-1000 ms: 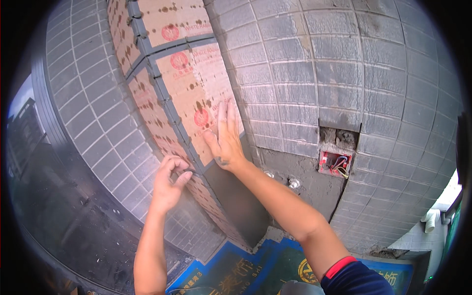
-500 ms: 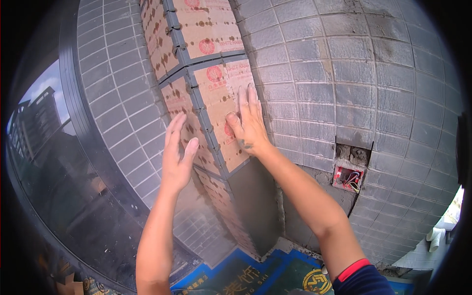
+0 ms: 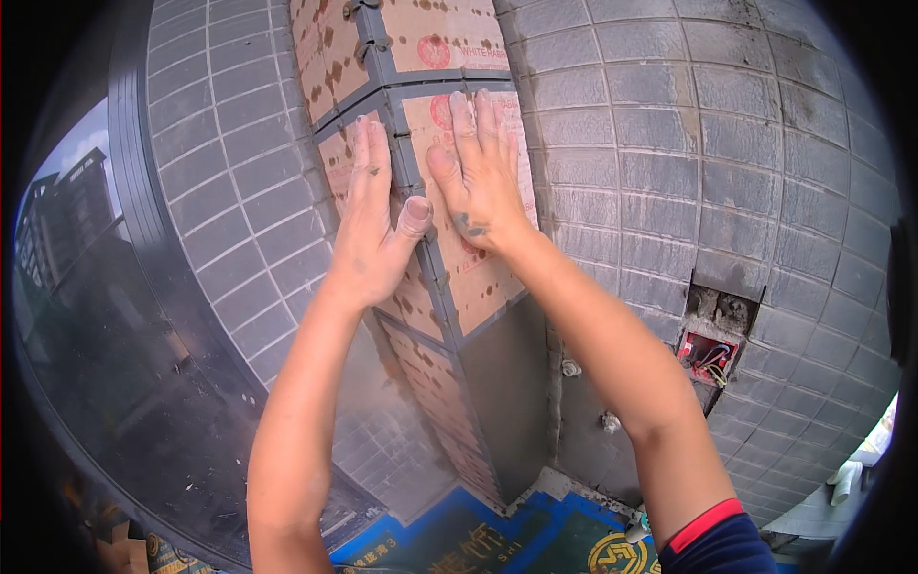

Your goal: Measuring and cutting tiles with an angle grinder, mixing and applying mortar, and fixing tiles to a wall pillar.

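A square corner column is clad in tan panels with red print and brown spots. My right hand (image 3: pixel 486 187) lies flat on the panel of the right face (image 3: pixel 492 273), fingers pointing up and slightly apart. On the adjoining left-face panel (image 3: pixel 416 298) rests my left hand (image 3: pixel 371 234), fingers straight and its thumb out toward the corner. Dark grey strip (image 3: pixel 435 263) runs down the corner between the two hands, with small clips or lumps along it. Neither hand grasps anything. Grey joints separate these panels from the ones above.
Below the right panel is a bare grey face (image 3: pixel 507 392). Grey tiled walls (image 3: pixel 660 172) flank the column. A red electrical box (image 3: pixel 710 356) with loose wires sits in the right wall. Dark glass (image 3: pixel 124 364) stands at left; blue-edged printed sheeting (image 3: pixel 535 536) covers the floor.
Both hands have moved up the column. The left hand has come in against the left panel; the right stays flat on its panel, nearer the upper joint. The view has shifted slightly.
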`<state>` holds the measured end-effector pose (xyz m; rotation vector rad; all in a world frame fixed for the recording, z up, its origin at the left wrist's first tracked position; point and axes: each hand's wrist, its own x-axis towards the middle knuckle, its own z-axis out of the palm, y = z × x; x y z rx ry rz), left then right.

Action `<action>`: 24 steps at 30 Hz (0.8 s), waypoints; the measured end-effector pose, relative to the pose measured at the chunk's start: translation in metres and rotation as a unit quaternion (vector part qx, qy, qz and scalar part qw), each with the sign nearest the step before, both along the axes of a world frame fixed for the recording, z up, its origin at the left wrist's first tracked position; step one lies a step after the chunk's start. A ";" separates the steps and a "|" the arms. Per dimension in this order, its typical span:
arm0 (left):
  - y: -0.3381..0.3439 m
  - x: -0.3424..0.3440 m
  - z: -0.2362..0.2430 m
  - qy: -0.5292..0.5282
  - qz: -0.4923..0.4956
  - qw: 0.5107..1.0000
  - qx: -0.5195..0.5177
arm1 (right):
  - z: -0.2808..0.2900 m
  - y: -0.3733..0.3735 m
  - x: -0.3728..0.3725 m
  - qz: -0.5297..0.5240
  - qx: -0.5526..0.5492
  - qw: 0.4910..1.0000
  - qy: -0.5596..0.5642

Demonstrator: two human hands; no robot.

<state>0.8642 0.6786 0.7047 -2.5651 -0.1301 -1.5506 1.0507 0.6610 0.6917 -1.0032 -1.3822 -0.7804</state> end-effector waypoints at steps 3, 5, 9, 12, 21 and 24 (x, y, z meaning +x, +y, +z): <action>-0.001 0.004 -0.004 -0.013 0.002 1.000 -0.004 | -0.001 0.002 0.000 0.006 0.004 1.000 0.002; 0.003 0.006 -0.005 -0.026 0.009 1.000 0.010 | 0.001 0.003 -0.002 0.009 0.003 1.000 0.004; 0.007 0.002 -0.001 -0.031 -0.001 1.000 0.006 | 0.004 0.003 0.001 -0.012 -0.014 1.000 -0.005; 0.004 -0.009 0.001 -0.036 -0.076 0.994 -0.066 | 0.003 0.002 0.006 0.015 -0.019 1.000 -0.003; -0.012 -0.019 -0.046 -0.033 -0.009 0.999 -0.029 | -0.032 -0.026 -0.003 0.053 -0.020 0.995 -0.079; -0.013 -0.018 -0.044 -0.023 -0.004 0.999 -0.026 | -0.034 -0.021 -0.011 0.031 -0.016 0.993 -0.111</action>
